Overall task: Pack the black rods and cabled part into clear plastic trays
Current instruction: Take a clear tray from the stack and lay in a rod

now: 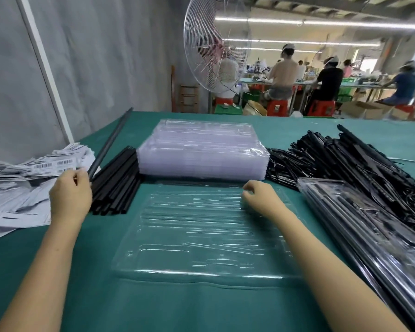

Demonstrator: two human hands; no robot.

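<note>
Left hand (70, 196): fingers (82, 175) pinch the near end of one black rod (110, 140), its long axis running up and away from them. Rod pile (116, 185): just right of those fingers. Empty clear tray (201, 238): further right on the tabletop (177, 310), grooves crosswise, so the rod likely needs turning. Right hand (258, 196): curled at the tray's far rim, grip unclear. Cabled parts (340, 159): beyond it.

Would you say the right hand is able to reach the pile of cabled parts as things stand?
Probably yes: the right hand rests on the empty tray, and the cabled parts lie uncovered just to its right, with nothing between them.
</note>
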